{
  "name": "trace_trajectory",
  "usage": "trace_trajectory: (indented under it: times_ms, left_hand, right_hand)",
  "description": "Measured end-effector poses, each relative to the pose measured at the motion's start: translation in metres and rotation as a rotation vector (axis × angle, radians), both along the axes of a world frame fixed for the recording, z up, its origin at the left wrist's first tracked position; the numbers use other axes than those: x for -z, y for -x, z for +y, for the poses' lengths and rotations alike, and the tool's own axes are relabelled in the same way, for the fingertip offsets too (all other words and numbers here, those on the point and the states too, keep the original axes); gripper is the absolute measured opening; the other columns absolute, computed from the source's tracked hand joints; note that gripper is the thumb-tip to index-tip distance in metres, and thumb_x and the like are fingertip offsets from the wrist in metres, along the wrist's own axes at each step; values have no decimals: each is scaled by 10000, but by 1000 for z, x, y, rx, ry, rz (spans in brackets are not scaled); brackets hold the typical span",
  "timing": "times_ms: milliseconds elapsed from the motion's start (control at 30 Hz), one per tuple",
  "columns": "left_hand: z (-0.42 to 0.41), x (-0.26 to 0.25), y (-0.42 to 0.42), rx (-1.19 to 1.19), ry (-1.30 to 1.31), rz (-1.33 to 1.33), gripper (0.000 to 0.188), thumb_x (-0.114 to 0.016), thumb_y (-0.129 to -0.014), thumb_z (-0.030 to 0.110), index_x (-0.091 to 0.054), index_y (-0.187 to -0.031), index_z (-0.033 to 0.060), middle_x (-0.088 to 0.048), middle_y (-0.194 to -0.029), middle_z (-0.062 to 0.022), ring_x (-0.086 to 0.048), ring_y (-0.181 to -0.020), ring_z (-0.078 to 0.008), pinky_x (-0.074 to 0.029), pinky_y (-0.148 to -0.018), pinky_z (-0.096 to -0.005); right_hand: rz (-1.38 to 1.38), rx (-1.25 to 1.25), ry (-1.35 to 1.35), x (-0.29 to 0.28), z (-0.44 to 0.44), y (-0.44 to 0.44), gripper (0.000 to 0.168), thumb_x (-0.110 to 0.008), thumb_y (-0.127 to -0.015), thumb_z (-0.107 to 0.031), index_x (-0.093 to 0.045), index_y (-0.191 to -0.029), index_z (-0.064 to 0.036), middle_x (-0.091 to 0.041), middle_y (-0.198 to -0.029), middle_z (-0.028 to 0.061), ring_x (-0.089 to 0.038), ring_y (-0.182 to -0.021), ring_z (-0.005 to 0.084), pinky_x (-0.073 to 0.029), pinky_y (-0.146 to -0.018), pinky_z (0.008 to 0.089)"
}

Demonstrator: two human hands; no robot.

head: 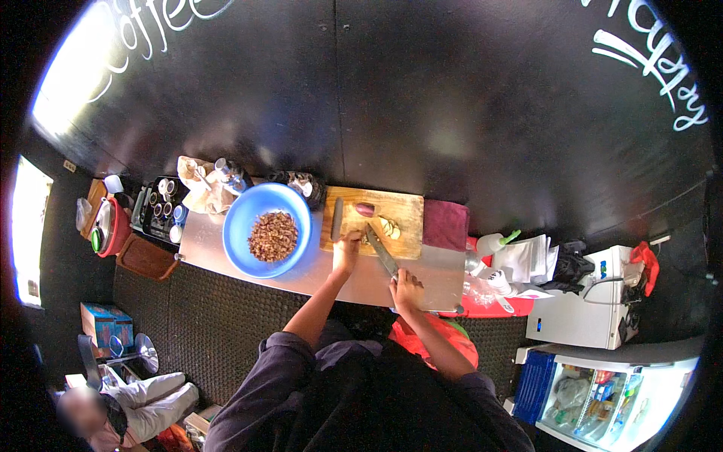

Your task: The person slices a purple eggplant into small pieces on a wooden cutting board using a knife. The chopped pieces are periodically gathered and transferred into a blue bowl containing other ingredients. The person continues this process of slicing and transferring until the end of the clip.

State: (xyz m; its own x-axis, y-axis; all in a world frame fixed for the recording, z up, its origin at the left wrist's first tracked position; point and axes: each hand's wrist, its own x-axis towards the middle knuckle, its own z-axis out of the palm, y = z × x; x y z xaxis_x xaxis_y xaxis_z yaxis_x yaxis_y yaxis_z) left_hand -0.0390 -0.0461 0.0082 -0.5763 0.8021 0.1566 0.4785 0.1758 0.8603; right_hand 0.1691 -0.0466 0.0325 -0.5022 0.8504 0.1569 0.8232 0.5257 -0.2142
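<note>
My right hand (408, 288) grips the handle of a kitchen knife (382, 251), its blade angled across a wooden cutting board (406, 198). Beside the blade tip, my left hand (345, 248) rests at the board's front edge, fingertips curled down by small pale bits (364, 239). Whether those fingers pinch a piece is too small to tell. Pale slices (390, 227) lie right of the blade. Behind it is a chunk of purple-skinned vegetable (365, 209). A dark blade-like strip (337, 217) lies along the board's left side. Chopped brown pieces (273, 237) fill the bottom of a blue basin (231, 231).
The board and basin stand on a metal table (209, 243) against a black wall (395, 113). A maroon cloth (446, 224) adjoins the board. A white chest (570, 316) and a lit glass-door fridge (599, 390) stand right. Another person (130, 412) sits at lower left.
</note>
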Motion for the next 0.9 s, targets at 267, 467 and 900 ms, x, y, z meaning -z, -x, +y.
trace_trajectory:
  times_ms: [267, 467, 900]
  left_hand:
    - [14, -8, 4, 247, 86, -10, 396, -749, -588, 14, -636, -967, 21, -589, -1076, -173, -527, -1041, -335, -439, -879, -390]
    - [24, -3, -2, 157, 112, 4, 302, -738, -582, -20, -678, -876, 13, -641, -917, -163, -612, -872, -316, -503, -771, -365]
    - [15, -41, 15, 78, -45, -45, 249, -690, -633, -75, -695, -864, 18, -674, -816, -141, -661, -752, -218, -520, -679, -286]
  right_hand:
    - [-69, -31, -84, 6, 5, -15, 280, -598, -791, -279, -496, -961, -81, -581, -865, 89, -592, -758, 263, -475, -634, 407]
    - [-87, -75, -62, 13, 1, -10, 299, -586, -805, -288, -512, -1002, -76, -588, -913, 107, -591, -787, 276, -464, -691, 441]
    - [17, -127, 97, -19, 7, 8, 269, -581, -819, -293, -532, -994, -95, -596, -982, 113, -597, -843, 280, -442, -771, 479]
